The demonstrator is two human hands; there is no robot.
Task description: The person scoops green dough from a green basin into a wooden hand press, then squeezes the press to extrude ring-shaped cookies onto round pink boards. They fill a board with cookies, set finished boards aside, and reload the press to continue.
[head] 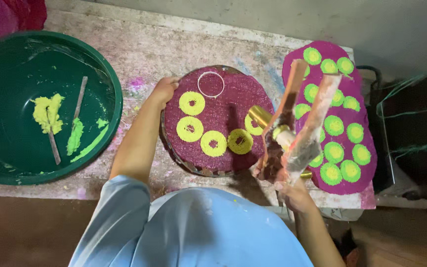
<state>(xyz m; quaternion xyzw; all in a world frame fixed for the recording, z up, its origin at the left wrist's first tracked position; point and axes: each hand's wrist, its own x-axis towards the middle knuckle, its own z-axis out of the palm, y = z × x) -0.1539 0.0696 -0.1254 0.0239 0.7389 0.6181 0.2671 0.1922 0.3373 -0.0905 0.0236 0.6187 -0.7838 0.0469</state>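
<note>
A round tray (223,104) covered in magenta powder lies on the worktable, with several yellow rings of powder and a bare white ring outline (210,84) on it. My left hand (164,91) grips the tray's left rim. My right hand (285,185) holds a long-handled stamping tool (297,123) with a brass cylinder head (260,116) over the tray's right side. The tool's two stained handles rise toward the camera and hide part of the tray.
A green basin (6,163) at the left holds lumps of yellow-green powder and two sticks. At the right lies a magenta slab (366,163) with several green-and-yellow rings. The stained table (139,49) ends beside dark wire frames.
</note>
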